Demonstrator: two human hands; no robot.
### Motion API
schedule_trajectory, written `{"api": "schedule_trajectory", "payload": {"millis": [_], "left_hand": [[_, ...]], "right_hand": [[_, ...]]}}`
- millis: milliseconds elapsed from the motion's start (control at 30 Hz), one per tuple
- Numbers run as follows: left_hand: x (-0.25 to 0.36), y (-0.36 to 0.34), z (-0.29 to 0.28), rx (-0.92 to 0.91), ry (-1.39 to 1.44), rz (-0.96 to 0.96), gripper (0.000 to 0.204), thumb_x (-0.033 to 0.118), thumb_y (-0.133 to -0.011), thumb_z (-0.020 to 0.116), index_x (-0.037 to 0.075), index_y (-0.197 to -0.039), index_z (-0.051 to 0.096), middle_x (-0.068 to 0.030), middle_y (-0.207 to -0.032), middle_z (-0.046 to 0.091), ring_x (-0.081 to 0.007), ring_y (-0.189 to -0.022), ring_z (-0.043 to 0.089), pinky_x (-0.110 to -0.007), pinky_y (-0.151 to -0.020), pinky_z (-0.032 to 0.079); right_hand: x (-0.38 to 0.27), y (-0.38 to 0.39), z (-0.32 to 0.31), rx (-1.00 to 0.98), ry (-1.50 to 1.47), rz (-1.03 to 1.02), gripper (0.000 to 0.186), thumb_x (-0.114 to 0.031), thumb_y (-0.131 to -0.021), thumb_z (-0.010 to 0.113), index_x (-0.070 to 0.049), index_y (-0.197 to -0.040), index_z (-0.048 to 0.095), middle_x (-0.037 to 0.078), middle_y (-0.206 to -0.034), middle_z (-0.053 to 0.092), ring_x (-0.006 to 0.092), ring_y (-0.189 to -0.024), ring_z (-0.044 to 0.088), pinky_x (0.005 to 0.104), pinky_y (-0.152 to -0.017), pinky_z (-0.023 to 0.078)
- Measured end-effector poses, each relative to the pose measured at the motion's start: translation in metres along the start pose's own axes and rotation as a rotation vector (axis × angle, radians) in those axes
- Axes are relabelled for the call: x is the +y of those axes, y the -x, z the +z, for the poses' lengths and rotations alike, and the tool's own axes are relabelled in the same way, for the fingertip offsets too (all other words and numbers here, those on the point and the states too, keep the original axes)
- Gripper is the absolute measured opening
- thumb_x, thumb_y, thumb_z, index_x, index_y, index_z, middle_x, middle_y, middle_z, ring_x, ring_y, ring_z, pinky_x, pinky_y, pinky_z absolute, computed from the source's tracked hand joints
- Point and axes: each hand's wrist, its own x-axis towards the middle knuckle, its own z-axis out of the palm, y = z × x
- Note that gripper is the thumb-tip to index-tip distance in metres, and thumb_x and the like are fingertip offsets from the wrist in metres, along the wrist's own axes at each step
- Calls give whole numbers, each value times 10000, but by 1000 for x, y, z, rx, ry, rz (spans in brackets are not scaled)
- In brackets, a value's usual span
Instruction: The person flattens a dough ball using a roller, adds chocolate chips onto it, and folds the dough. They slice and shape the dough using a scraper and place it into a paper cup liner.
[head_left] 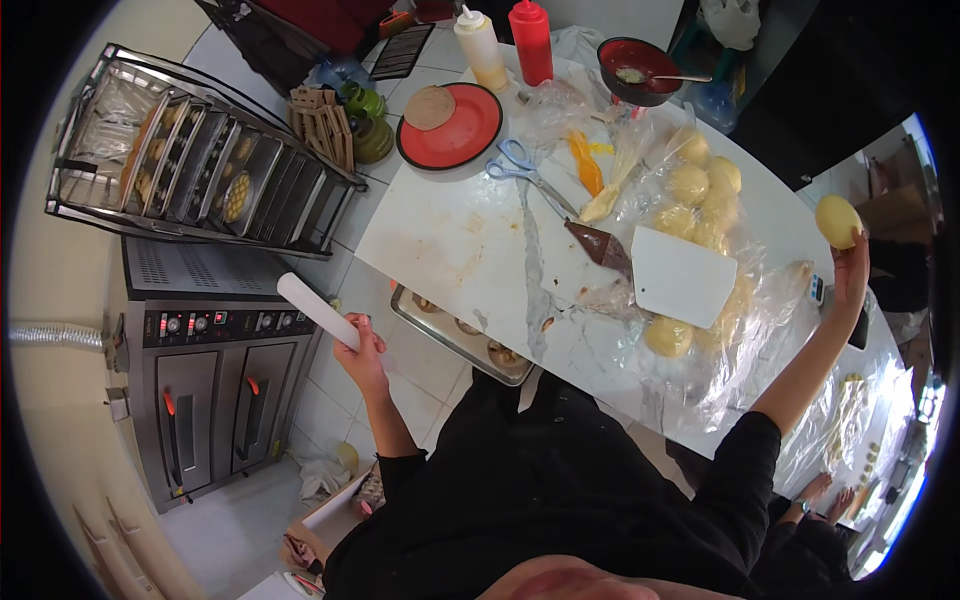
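Note:
My left hand (367,357) is wrapped round the end of a smooth white rolling pin (315,308), held out past the table's left edge. Raised over the right side of the table, my right hand (851,270) grips a pale yellow dough ball (838,218). More dough balls (688,185) lie under a clear plastic sheet (735,375) between my arms. On that sheet rests a white flat dough scraper (684,277). Beside it are a piping bag with brown filling (600,247), an orange one (584,165) and a pale yellow one (612,182).
Blue-handled scissors (515,158), a red plate (470,128), two squeeze bottles (533,45) and a bowl with a spoon (635,80) stand farther back. A tray (455,345) sits below the table edge. An oven (215,370) and tray rack (200,160) are left; another person's hands (818,490) lower right.

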Motion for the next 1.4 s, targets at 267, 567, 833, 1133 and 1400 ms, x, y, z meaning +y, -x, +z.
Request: {"api": "schedule_trajectory", "payload": {"millis": [267, 567, 833, 1133, 1400], "left_hand": [[-28, -56, -17, -103, 93, -83, 119, 107, -820, 549, 8, -834, 485, -12, -604, 445, -51, -415, 371, -199, -378, 318], [-78, -183, -75, -189, 77, -140, 140, 134, -823, 546, 27, -875, 472, 9, -562, 392, -58, -435, 352, -208, -395, 312], [-89, -248, -70, -279, 233, -207, 143, 189, -818, 570, 85, -834, 474, 23, -536, 338, -59, -427, 321, -210, -392, 290], [-80, -235, -27, -461, 378, -282, 149, 213, -819, 568, 105, -840, 467, 33, -533, 351, -56, -419, 323, -207, -399, 284], [-56, -199, -10, -408, 369, -217, 136, 194, -821, 564, 101, -851, 469, 31, -540, 353, -50, -435, 318, -198, -400, 284]], "right_hand": [[55, 121, 136, -514, -1083, 255, 722, -265, -712, 645, -14, -1265, 256, 167, -1192, 294, 287, -1012, 362, 328, -740, 444], [167, 260, 281, -348, -1123, 391, 610, -337, -772, 564, -87, -1260, 298, 113, -1149, 386, 246, -953, 429, 326, -720, 457], [155, 323, 312, 125, -387, 422, 439, -280, -810, 543, -83, -1183, 421, 126, -1111, 508, 200, -1014, 506, 309, -820, 435], [128, 362, 241, 468, 532, 425, 575, -298, -691, 693, -19, -1078, 372, 101, -964, 524, 199, -856, 548, 311, -682, 463], [142, 369, 255, 382, 1592, 216, 635, -346, -613, 735, -16, -1049, 413, 193, -964, 531, 358, -859, 537, 378, -741, 439]]}}
